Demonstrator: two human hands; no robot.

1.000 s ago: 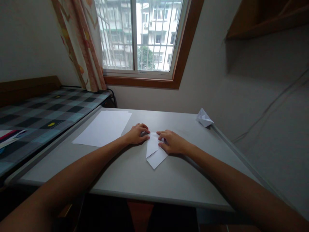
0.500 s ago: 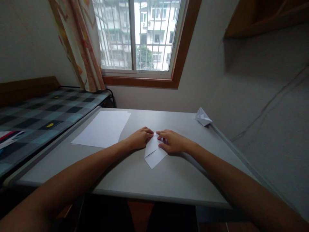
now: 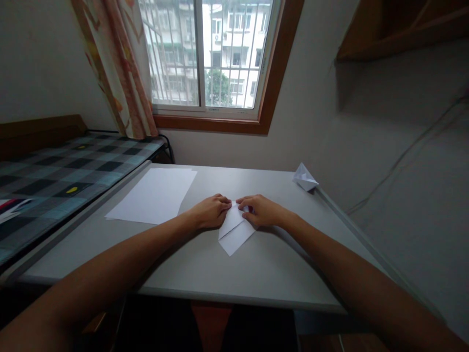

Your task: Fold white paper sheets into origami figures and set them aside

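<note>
A folded sheet of white paper (image 3: 236,233) lies on the light grey table (image 3: 205,269), its pointed corner toward me and a slanting fold edge across it. At its far left edge my left hand (image 3: 214,211) is closed, with the fingertips pressed on the paper. My right hand (image 3: 259,210) bends over the far right edge, thumb and fingers curled onto the paper. The fingertips of both hands nearly meet at the paper's far end, which they partly cover.
Flat white sheets (image 3: 154,195) lie at the table's left. A folded paper boat (image 3: 305,179) stands at the far right edge by the wall. Left of the table is a bed with a checked cover (image 3: 88,161). A window (image 3: 205,58) and curtain (image 3: 124,78) are behind.
My right thumb has drawn in closer to the fingers, off the middle of the folded paper, so more of its fold edge shows. My left hand stays about where it was.
</note>
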